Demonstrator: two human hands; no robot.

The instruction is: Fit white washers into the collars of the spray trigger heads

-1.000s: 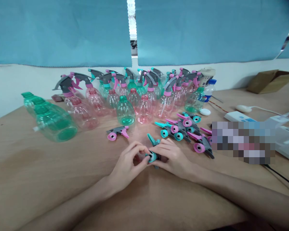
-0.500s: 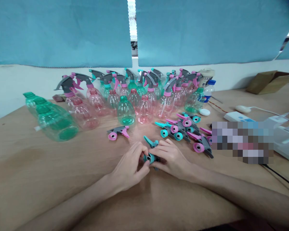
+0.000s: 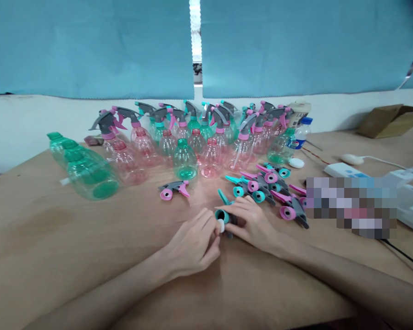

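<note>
- We find the turquoise spray head point(image 3: 224, 197) just above the table point(image 3: 151, 298), between the two hands, with its turquoise collar point(image 3: 221, 214) open toward the left and its trigger pointing up and away.
- We see the right hand point(image 3: 254, 222) clamped around the body of that spray head; the palm side is hidden, so we cannot tell how each finger sits.
- We see the left hand point(image 3: 192, 243) with its fingertips together on a small white disc point(image 3: 221, 225) at the lower edge of the collar; whether disc and rim touch, we cannot tell.
- We judge the step in hand to be handling the disc at the collar's mouth, though whether it is going in or coming out we cannot tell.
- To our eye, the next move calls for a steady right grip and a fine left pinch, since the disc is small and easily dropped.
- Just beyond the right hand we have a heap of spray heads point(image 3: 266, 185), which could get in the way of its knuckles; a lone pink-collared spray head point(image 3: 175, 187) lies ahead of the left hand.
- Farther back we see an uncapped green bottle point(image 3: 185, 161) and an uncapped pink bottle point(image 3: 211, 161), both upright.
</note>
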